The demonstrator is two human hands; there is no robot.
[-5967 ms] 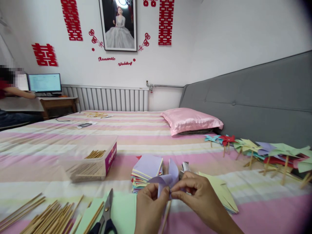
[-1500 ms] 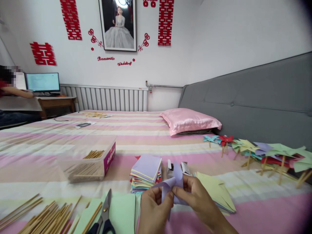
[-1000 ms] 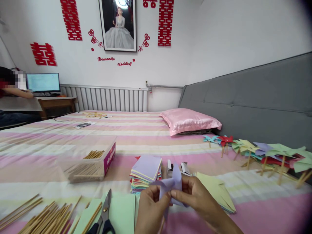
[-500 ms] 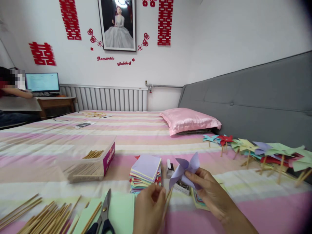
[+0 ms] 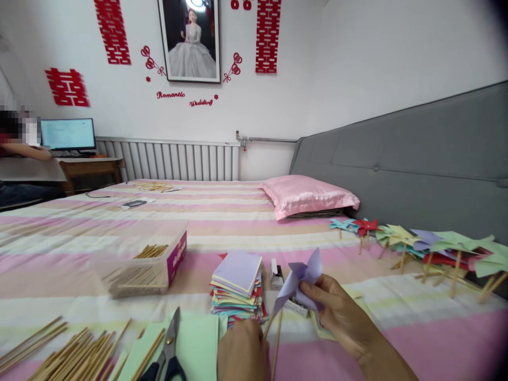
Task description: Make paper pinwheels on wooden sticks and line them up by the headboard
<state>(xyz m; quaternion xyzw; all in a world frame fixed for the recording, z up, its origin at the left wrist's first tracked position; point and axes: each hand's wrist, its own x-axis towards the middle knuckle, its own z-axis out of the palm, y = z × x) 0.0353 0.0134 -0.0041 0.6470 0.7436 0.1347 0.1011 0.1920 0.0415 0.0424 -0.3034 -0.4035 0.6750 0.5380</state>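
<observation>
In the head view, red script on the wall well beyond the fingers reads "Romantic" (image 5: 170, 95) and "Wedding" (image 5: 201, 102); a red double-happiness paper cutout (image 5: 67, 87) hangs to their left. Far left of the fingers, a clear rectangular plastic box (image 5: 162, 280) holds thin wooden sticks; its purple label (image 5: 177, 259) bears white characters too small to read. Just beyond the right hand's fingers, an upright white cardboard box (image 5: 277, 274) shows something dark inside, and a low white cardboard tray (image 5: 297, 307), partly hidden, holds small dark bits.

The right hand (image 5: 344, 315) pinches a lavender paper pinwheel (image 5: 298, 284) between thumb and fingers, its smooth, curled blades pointing up and leftward from the fingertips. The left hand (image 5: 243, 352) is back-side up with its fingers hidden; whether they grip anything cannot be told. Two slender round wooden sticks (image 5: 277, 346) slant between the hands.

Just beyond the left fingers stands an uneven stack of coloured square paper sheets (image 5: 237, 275), lavender on top. To their left, black-handled metal scissors (image 5: 170, 344) lie on pale green paper (image 5: 200, 344).
</observation>
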